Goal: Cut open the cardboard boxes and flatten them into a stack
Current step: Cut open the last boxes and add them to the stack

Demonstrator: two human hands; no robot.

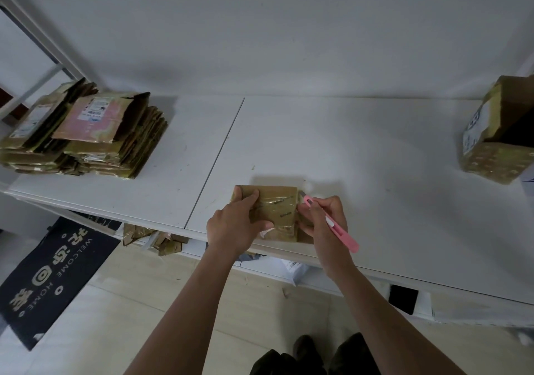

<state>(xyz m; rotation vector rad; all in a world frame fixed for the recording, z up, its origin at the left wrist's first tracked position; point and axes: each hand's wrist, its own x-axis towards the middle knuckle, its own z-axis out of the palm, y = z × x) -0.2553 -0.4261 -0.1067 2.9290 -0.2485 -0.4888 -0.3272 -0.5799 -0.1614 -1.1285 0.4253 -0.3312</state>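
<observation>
Between both hands [237,224], taped box [277,210]

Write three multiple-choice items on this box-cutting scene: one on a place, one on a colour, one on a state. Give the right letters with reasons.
1. Where is the stack of flattened brown cardboard boxes?
A. far left of the white table
B. on the floor
C. under the right hand

2. What colour is the slim plastic utility knife?
A. blue
B. pink
C. black

3. What is the left hand doing?
A. hanging idle
B. holding the knife
C. holding down the small taped brown cardboard box

Answers: 1 A, the stack sits at the table's far left end. 2 B, the handle gripped by the right hand is pink. 3 C, its fingers lie over the box's top.
</observation>
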